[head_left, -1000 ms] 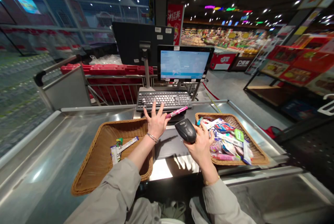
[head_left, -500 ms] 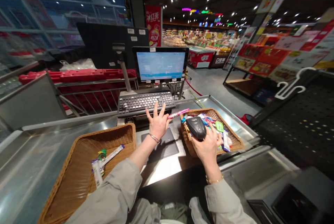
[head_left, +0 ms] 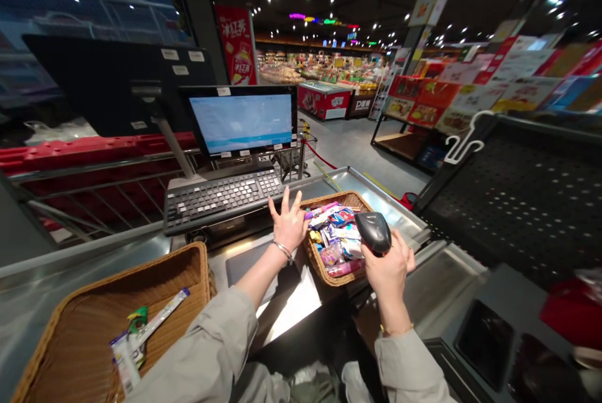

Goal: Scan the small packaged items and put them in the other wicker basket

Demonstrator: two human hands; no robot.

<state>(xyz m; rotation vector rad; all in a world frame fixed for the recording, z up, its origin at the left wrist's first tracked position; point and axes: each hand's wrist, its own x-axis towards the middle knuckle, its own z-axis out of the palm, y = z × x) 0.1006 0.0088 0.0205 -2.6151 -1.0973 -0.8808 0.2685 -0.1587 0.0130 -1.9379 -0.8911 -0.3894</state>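
Observation:
My right hand is wrapped around a black barcode scanner, raised over the right side of a wicker basket. Small wrapped snacks in many colours fill this basket. At its left rim, my left hand pinches the near end of a slim pink-purple packet between thumb and finger, its other fingers spread. The packet reaches over the basket. In a larger wicker basket on the left lie several items, among them a long white stick packet and a green wrapper.
A keyboard sits beyond my left hand, below a lit monitor. The back of another screen stands left of it. A black perforated panel with a white hook rises on the right, above a dark phone-like slab.
The view has turned right. My right hand has moved the scanner right relative to the snack basket, exposing more snacks. My left hand has brought the pink-purple packet from the keyboard side over the basket.

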